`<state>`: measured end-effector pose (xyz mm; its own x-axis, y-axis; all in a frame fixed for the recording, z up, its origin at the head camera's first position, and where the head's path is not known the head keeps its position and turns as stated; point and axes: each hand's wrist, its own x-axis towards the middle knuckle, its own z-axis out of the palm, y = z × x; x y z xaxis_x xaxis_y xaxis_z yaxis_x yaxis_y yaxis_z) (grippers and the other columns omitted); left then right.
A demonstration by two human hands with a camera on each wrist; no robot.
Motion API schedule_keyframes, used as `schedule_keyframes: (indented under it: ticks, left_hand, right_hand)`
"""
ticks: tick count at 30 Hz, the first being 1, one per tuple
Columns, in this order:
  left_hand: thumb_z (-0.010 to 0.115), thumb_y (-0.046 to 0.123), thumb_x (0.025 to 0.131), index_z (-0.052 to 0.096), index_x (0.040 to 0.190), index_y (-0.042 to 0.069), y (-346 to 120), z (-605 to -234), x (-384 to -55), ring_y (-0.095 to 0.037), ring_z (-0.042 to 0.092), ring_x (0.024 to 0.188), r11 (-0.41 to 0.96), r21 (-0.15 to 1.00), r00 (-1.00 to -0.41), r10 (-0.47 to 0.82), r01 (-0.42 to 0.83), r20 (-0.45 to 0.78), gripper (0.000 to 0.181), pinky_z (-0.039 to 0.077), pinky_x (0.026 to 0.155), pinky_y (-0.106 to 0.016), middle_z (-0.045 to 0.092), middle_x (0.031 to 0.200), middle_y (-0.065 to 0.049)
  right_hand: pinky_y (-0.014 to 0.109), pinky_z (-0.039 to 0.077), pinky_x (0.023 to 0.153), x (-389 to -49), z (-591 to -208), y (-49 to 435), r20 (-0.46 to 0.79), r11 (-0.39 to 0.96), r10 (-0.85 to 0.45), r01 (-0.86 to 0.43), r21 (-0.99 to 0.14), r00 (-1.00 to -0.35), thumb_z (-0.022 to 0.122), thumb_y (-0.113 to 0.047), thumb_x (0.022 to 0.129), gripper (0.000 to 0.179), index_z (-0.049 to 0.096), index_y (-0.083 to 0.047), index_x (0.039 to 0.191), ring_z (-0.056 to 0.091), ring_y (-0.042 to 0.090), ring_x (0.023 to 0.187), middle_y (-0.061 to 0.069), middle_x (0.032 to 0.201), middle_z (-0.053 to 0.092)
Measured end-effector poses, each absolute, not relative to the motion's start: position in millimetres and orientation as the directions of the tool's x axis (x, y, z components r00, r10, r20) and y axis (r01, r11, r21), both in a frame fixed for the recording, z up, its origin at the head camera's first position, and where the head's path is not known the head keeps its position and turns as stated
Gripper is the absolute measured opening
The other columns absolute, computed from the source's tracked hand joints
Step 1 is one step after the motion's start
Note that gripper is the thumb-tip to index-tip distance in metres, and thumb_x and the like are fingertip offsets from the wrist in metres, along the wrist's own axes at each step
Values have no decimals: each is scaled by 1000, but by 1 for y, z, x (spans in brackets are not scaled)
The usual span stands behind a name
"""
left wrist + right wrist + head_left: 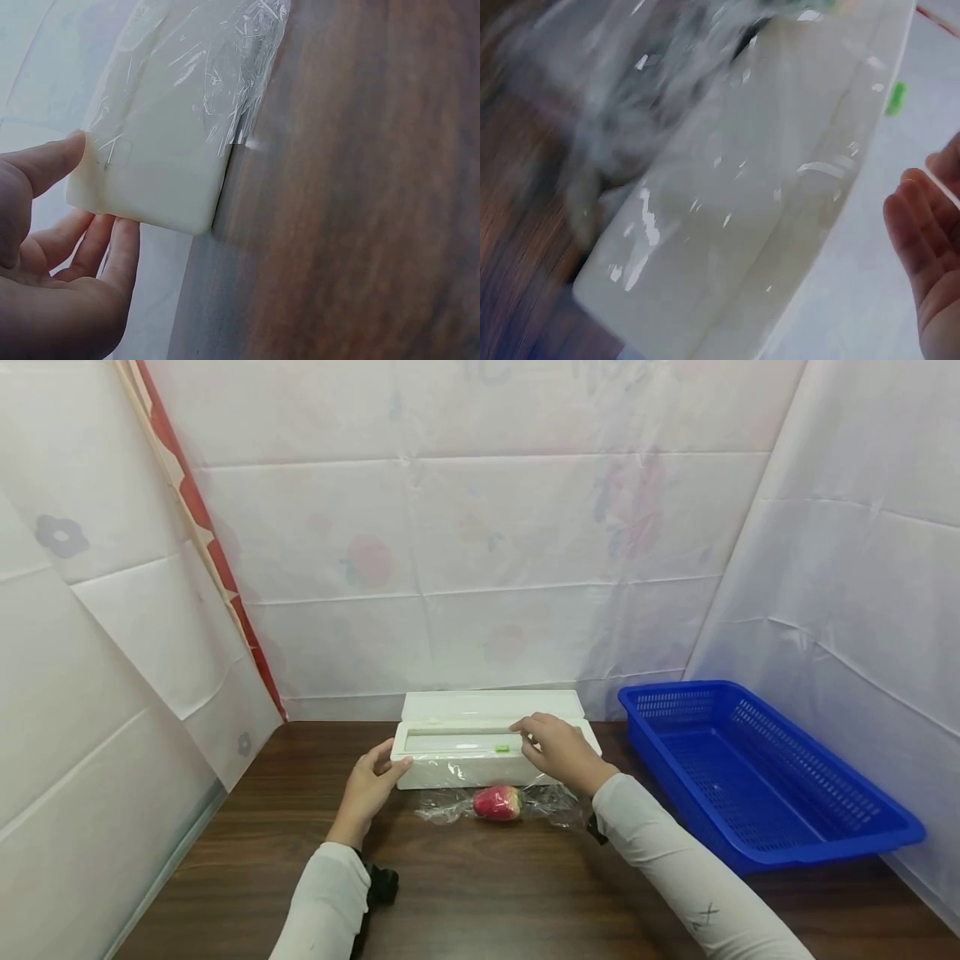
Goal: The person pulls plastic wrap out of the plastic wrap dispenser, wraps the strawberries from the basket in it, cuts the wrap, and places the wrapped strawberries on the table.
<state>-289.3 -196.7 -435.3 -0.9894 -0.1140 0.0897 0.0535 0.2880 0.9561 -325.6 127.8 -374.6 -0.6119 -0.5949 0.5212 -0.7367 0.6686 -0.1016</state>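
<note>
A long white plastic-wrap dispenser (450, 772) lies on the table with its lid (491, 704) tipped back. Along its top sits a small green slide cutter (502, 748). My left hand (372, 781) holds the dispenser's left end, thumb on one side and fingertips against the end face, as the left wrist view shows. Over the right part of the top hovers my right hand (558, 750), fingers loosely bent with nothing between them. Clear film (251, 64) hangs down the front face. Just before the dispenser lies a red fruit (495, 803) with a yellowish end, in crumpled film.
A blue slotted plastic basket (757, 793) stands to the right, beside my right forearm. White printed sheets (480, 543) hang behind and at both sides of the brown wooden table (480, 893).
</note>
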Motion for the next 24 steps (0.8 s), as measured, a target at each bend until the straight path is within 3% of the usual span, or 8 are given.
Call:
schedule_keyframes:
  ticks: [5,10,19,24]
  left_hand:
    - [68,35,97,40,152,5,-196,-435,-289,-38,44,135,291,956,-989,-116,50,87,69,43,104,-53,37,152,-19]
    - [68,33,97,39,152,5,-196,-434,-290,-38,44,136,287,957,-989,-117,50,87,68,43,105,-53,39,152,-19]
    - [67,32,99,36,153,3,-197,-435,-289,-38,44,136,277,960,-990,-115,42,77,69,42,106,-51,33,156,-21]
    - [67,33,98,37,153,4,-196,-434,-290,-38,45,136,289,956,-990,-116,40,77,69,42,105,-52,37,154,-20]
  right_hand:
    - [26,52,64,-321,-376,114,509,652,-541,-716,-250,-670,64,-4,95,17,71,-3,109,61,13,74,2,91,66]
    - [30,57,73,-320,-384,104,489,680,-490,-667,-304,-722,73,-11,91,14,71,-4,103,67,17,83,6,91,67]
    - [33,55,71,-319,-388,98,487,729,-506,-655,-199,-712,81,-17,86,17,72,-8,97,65,17,79,3,87,68]
    - [33,56,70,-317,-389,98,475,759,-480,-621,-197,-737,80,-16,87,15,72,-10,99,67,17,82,2,90,69]
